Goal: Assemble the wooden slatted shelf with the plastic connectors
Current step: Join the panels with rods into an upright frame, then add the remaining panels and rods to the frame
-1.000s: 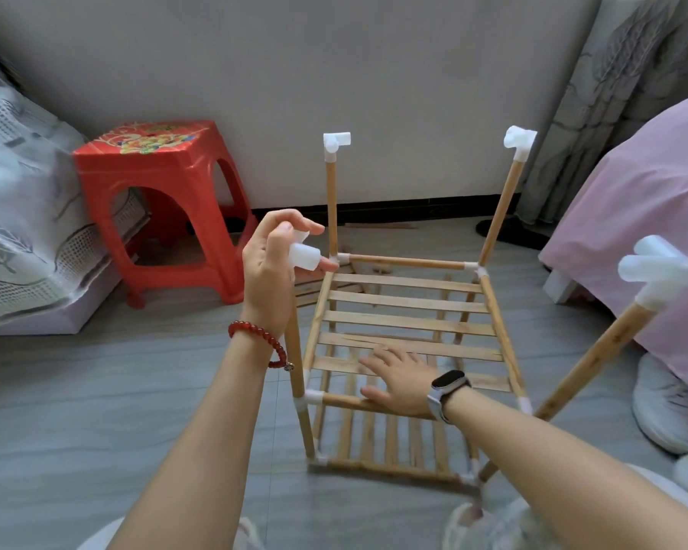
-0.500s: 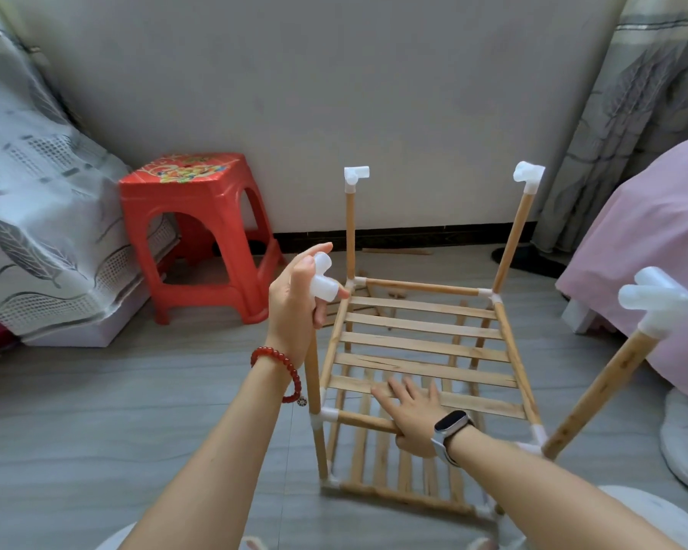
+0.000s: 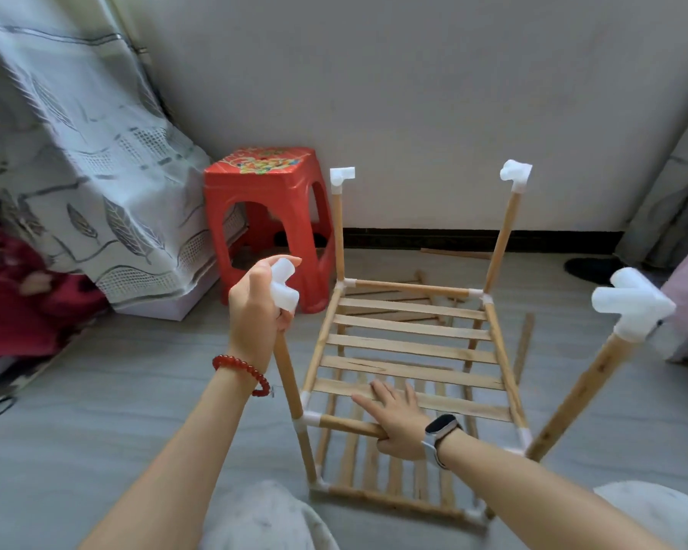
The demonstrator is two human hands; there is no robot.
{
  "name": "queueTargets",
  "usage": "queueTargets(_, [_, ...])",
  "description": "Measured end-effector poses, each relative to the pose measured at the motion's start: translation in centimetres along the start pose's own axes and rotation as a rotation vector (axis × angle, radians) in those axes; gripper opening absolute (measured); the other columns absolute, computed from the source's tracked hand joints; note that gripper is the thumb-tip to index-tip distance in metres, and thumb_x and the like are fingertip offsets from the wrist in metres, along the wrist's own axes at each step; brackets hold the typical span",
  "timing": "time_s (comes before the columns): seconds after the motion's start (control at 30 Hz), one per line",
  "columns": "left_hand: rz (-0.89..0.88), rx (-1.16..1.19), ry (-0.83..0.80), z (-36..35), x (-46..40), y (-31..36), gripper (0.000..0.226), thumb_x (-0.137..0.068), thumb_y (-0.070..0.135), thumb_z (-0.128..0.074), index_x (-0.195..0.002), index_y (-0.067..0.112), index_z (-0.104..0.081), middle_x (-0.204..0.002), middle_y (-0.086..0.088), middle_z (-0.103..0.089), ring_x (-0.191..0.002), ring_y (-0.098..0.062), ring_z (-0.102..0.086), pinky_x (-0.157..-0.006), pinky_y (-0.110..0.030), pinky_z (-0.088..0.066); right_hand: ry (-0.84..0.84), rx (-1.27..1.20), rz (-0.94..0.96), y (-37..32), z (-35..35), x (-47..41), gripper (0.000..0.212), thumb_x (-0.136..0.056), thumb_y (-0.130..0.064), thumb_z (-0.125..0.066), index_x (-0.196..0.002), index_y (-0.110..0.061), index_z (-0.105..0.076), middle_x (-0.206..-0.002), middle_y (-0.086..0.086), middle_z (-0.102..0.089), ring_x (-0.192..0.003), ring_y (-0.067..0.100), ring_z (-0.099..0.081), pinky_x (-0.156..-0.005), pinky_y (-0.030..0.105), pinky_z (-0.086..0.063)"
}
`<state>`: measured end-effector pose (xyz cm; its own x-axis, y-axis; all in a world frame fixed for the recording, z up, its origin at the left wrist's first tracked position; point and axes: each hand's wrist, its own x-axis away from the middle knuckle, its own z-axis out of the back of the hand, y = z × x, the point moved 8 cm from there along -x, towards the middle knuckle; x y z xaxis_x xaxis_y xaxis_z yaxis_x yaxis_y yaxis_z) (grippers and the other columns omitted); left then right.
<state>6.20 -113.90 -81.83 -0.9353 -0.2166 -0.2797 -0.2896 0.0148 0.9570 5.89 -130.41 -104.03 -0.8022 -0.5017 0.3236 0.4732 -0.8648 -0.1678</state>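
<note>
Partly assembled pale wooden slatted shelf standing on the grey floor, just right of a red plastic stool. The left hand curls around a white plastic elbow connector at the top of the shelf's near-left round wooden post; the connector protrudes above and right of the fingers. The right hand grips the shelf's near horizontal wooden rail, thumb beneath, fingers extended across the nearest slat. White connectors cap the other three posts.
</note>
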Motion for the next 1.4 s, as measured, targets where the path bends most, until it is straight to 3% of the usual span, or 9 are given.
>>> queueTargets(0.4, [-0.046,-0.045,0.405,14.1,-0.2,0.9,0.032,-0.099,0.028,-0.034,-0.089,0.015,-0.062,-0.049,0.006,-0.036,-0.038,-0.004,-0.030,-0.038,-0.018,-0.025,-0.065,0.137,0.231,-11.2,1.2,-10.2,0.069,-0.097,-0.032,-0.045,-0.150,-0.029,0.000,-0.158,0.001,0.011,-0.145,0.031,0.008,-0.113,0.058,0.001])
queueTargets(0.6, [-0.021,-0.077,0.500,14.4,0.3,0.7,0.035,-0.101,0.031,-0.032,-0.091,0.022,-0.065,-0.049,0.007,-0.041,-0.042,-0.005,-0.035,-0.039,-0.017,-0.031,-0.078,0.039,0.221,-11.1,1.8,-9.7,0.061,-0.095,-0.039,-0.048,-0.148,-0.025,-0.021,-0.158,-0.001,-0.005,-0.145,0.026,0.000,-0.116,0.052,-0.009])
queueTargets(0.73, [-0.046,-0.345,0.609,15.4,1.6,1.6,0.040,-0.099,0.040,-0.034,-0.118,0.019,-0.063,-0.098,-0.003,-0.061,-0.083,-0.013,-0.057,-0.075,-0.024,-0.045,-0.047,-0.034,0.179,-10.1,3.5,-8.2,0.053,-0.096,-0.037,-0.047,-0.144,-0.021,-0.033,-0.146,0.001,-0.031,-0.137,0.023,-0.027,-0.109,0.042,-0.032])
queueTargets(0.8, [-0.116,-0.478,0.655,15.4,2.4,2.7,0.053,-0.091,0.047,-0.036,-0.129,0.014,-0.055,-0.123,-0.005,-0.050,-0.106,-0.016,-0.051,-0.092,-0.028,-0.039,-0.048,-0.058,0.133,-9.3,5.0,-7.3,0.049,-0.096,-0.038,-0.045,-0.142,-0.022,-0.037,-0.144,0.003,-0.039,-0.131,0.023,-0.039,-0.105,0.041,-0.039])
queueTargets(0.9, [-0.352,-0.716,0.693,13.1,4.6,5.8,0.056,-0.082,0.041,-0.036,-0.127,0.012,-0.053,-0.130,-0.009,-0.048,-0.121,-0.024,-0.041,-0.102,-0.045,-0.028,-0.068,-0.026,0.098,-8.1,7.9,-4.7,0.040,-0.098,-0.034,-0.042,-0.136,-0.022,-0.047,-0.129,0.005,-0.056,-0.113,0.025,-0.056,-0.093,0.039,-0.048])
queueTargets(1.0, [-0.654,-0.863,0.544,8.1,5.9,7.3,0.038,-0.084,0.026,-0.044,-0.118,0.014,-0.057,-0.121,-0.006,-0.054,-0.117,-0.020,-0.043,-0.100,-0.043,-0.028,-0.054,-0.062,0.091,-6.5,10.6,-1.8,0.033,-0.098,-0.027,-0.042,-0.126,-0.018,-0.057,-0.120,0.005,-0.062,-0.107,0.023,-0.060,-0.090,0.036,-0.051])
queueTargets(1.1, [-0.778,-0.860,0.207,1.6,5.5,6.0,0.034,-0.084,0.020,-0.046,-0.113,0.010,-0.061,-0.111,-0.007,-0.061,-0.107,-0.017,-0.050,-0.093,-0.039,-0.043,-0.065,-0.126,0.031,-3.4,12.5,1.3,0.032,-0.097,-0.027,-0.044,-0.124,-0.019,-0.059,-0.120,0.002,-0.062,-0.106,0.019,-0.060,-0.092,0.034,-0.051])
queueTargets(1.3, [-0.651,-0.820,-0.465,-12.9,5.7,-0.9,0.037,-0.084,0.024,-0.039,-0.107,0.009,-0.063,-0.104,-0.004,-0.062,-0.085,-0.011,-0.059,-0.071,-0.025,-0.055,-0.087,-0.159,-0.175,7.5,12.3,5.4,0.030,-0.093,-0.028,-0.044,-0.115,-0.023,-0.064,-0.105,-0.005,-0.064,-0.096,0.015,-0.060,-0.084,0.026,-0.048])
queueTargets(1.4, [-0.529,-0.827,-0.624,-19.9,5.2,-5.9,0.039,-0.090,0.027,-0.038,-0.120,0.012,-0.057,-0.118,-0.001,-0.055,-0.098,-0.014,-0.057,-0.076,-0.027,-0.051,-0.036,-0.215,-0.300,15.1,10.5,5.7,0.031,-0.096,-0.026,-0.040,-0.117,-0.021,-0.063,-0.102,-0.004,-0.061,-0.087,0.013,-0.058,-0.070,0.021,-0.041])
